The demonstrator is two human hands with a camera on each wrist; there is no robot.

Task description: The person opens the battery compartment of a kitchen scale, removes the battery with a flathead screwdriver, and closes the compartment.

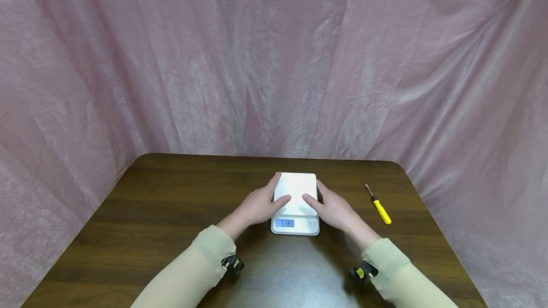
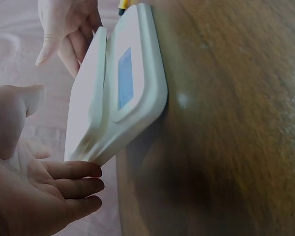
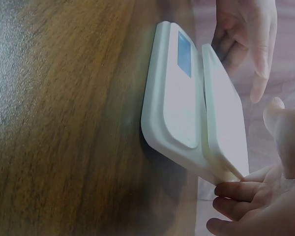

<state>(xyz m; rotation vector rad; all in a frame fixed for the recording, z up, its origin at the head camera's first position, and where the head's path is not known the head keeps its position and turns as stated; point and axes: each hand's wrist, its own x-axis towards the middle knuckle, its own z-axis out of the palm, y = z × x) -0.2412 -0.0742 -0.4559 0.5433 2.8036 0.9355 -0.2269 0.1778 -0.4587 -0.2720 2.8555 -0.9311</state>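
A white digital kitchen scale (image 1: 295, 191) lies near the middle of the table, its blue display (image 1: 284, 223) lit with digits on the near side. My left hand (image 1: 262, 203) is at its left side and my right hand (image 1: 336, 207) at its right. In the left wrist view, the left fingertips (image 2: 91, 189) reach the scale's side edge, while the thumb stays raised over the weighing plate (image 2: 86, 98). Likewise, the right wrist view has the right fingertips (image 3: 226, 189) along the opposite edge, thumb lifted. Neither hand's fingers curl round the scale.
A screwdriver (image 1: 378, 205) with a yellow handle lies to the right on the dark wooden table (image 1: 171, 203). Pink curtains (image 1: 274, 61) hang behind the table's far edge and along both sides.
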